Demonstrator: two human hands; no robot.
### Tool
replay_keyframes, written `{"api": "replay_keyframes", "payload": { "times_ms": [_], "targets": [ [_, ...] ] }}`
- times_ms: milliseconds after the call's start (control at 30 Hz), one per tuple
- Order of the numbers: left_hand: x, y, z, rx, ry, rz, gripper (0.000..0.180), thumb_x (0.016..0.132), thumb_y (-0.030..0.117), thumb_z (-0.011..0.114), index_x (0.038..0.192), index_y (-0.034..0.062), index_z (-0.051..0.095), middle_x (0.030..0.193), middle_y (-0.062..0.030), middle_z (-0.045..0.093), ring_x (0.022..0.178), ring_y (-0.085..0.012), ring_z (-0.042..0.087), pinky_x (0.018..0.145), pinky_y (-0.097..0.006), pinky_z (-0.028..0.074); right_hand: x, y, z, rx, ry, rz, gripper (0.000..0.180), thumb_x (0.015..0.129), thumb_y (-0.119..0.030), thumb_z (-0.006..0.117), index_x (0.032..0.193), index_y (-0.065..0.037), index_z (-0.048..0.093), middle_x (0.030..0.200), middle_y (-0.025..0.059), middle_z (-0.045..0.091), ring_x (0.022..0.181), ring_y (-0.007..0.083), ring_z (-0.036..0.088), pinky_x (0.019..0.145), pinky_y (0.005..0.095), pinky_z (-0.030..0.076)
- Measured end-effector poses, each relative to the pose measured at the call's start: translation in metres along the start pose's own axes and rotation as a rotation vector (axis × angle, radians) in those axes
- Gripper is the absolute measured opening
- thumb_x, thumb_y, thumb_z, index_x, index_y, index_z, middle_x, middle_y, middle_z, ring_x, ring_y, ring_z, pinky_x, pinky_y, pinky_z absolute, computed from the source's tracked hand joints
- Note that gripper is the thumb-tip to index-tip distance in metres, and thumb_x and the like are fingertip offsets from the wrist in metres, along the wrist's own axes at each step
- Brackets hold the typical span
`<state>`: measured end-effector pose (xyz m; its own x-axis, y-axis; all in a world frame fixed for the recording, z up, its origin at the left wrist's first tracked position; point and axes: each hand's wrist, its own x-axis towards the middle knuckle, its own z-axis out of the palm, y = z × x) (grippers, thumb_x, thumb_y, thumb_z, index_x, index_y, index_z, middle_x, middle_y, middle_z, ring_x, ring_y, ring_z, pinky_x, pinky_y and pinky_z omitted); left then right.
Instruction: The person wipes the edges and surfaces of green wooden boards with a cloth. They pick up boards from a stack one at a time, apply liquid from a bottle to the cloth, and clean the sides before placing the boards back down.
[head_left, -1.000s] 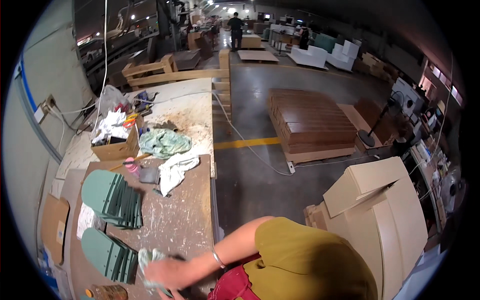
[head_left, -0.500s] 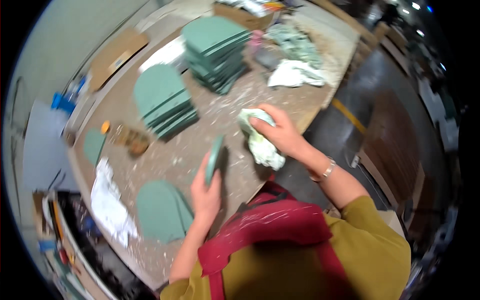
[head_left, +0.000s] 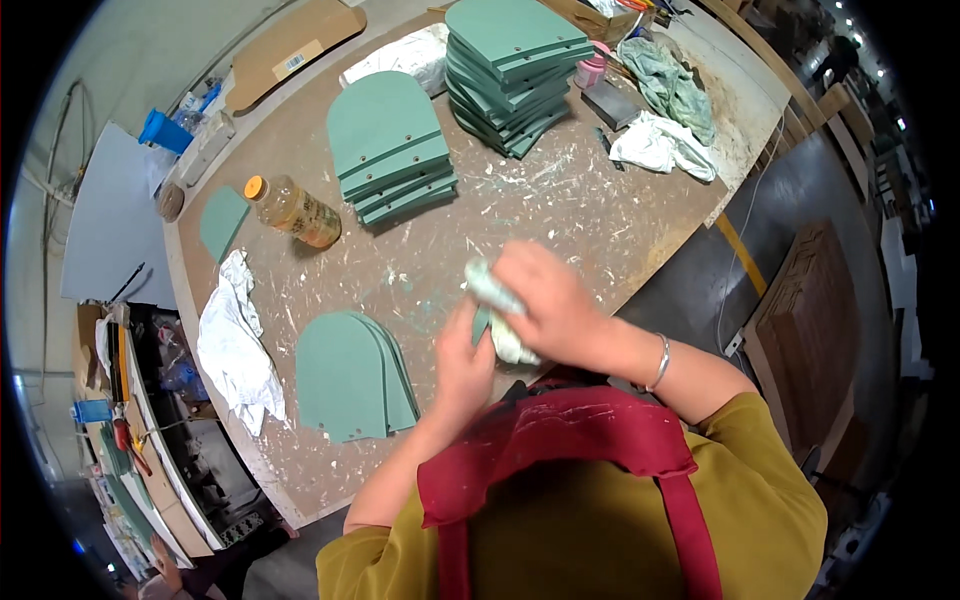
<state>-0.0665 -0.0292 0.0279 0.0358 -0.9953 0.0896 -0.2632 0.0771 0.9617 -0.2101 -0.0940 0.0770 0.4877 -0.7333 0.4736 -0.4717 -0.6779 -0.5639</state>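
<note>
Close to my apron, my left hand (head_left: 465, 365) grips a green round-ended panel (head_left: 481, 322), seen nearly edge-on and mostly covered by my hands. My right hand (head_left: 548, 300) is closed around a crumpled pale rag (head_left: 490, 285) and presses it against the panel's upper edge; some motion blur is on the fingers. Left of my left hand, a few matching green panels (head_left: 345, 375) lie fanned on the worktable (head_left: 420, 265). Farther off stand a low stack of green panels (head_left: 385, 125) with small holes along their straight edges and a taller stack (head_left: 515, 40).
A bottle with an orange cap (head_left: 300, 215) stands left of the stacks, near a small green piece (head_left: 222, 220). A white cloth (head_left: 238, 345) lies at the left edge. At far right are a white rag (head_left: 665, 147), a greenish rag (head_left: 670, 88) and a dark block (head_left: 610, 104).
My hands have come together: the rag in my right hand moved left and down onto the panel in my left hand. The whole view has shifted too.
</note>
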Motion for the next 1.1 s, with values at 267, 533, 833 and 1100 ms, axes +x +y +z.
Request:
{"api": "replay_keyframes", "payload": {
  "times_ms": [267, 533, 833, 1100],
  "targets": [
    [0.002, 0.003, -0.003, 0.085, -0.025, -0.048, 0.046, 0.086, -0.002, 0.052, 0.132, 0.0018, 0.048, 0.116, -0.0223, 0.060, 0.104, -0.0335, 0.060, 0.090, -0.037, 0.045, -0.001, 0.002, 0.004, 0.115, -0.001, 0.067, 0.019, 0.081, -0.016, 0.061, 0.089, -0.002, 0.052, 0.086, 0.0182, 0.052, 0.081, 0.0406, 0.052, 0.066, 0.0432, 0.043],
    [-0.002, 0.003, 0.002, 0.136, -0.017, -0.086, 0.045, 0.086, -0.003, 0.053, 0.131, -0.0014, 0.048, 0.126, -0.0189, 0.057, 0.114, -0.0281, 0.057, 0.097, -0.031, 0.041, -0.005, 0.011, 0.000, 0.107, 0.026, 0.005, 0.018, 0.077, -0.014, 0.061, 0.091, -0.005, 0.055, 0.086, 0.0136, 0.051, 0.082, 0.0368, 0.053, 0.069, 0.0458, 0.044],
    [-0.013, 0.011, -0.002, 0.033, 0.054, -0.041, 0.044, 0.083, -0.005, 0.058, 0.127, -0.0020, 0.053, 0.128, -0.0184, 0.056, 0.119, -0.0269, 0.054, 0.103, -0.036, 0.037, -0.014, 0.083, 0.012, 0.745, 0.092, 0.581, 0.025, 0.091, -0.023, 0.058, 0.092, 0.001, 0.052, 0.076, 0.0149, 0.057, 0.072, 0.0214, 0.058, 0.067, 0.0358, 0.045],
    [-0.008, 0.012, -0.012, 0.211, 0.076, -0.072, 0.035, 0.081, -0.002, 0.061, 0.116, -0.0003, 0.059, 0.115, -0.0181, 0.063, 0.107, -0.0280, 0.062, 0.092, -0.034, 0.046, 0.006, 0.020, -0.009, 0.305, -0.068, -0.021, 0.019, 0.085, -0.018, 0.061, 0.096, -0.004, 0.056, 0.085, 0.0152, 0.054, 0.081, 0.0321, 0.058, 0.066, 0.0395, 0.047]
  ]
}}
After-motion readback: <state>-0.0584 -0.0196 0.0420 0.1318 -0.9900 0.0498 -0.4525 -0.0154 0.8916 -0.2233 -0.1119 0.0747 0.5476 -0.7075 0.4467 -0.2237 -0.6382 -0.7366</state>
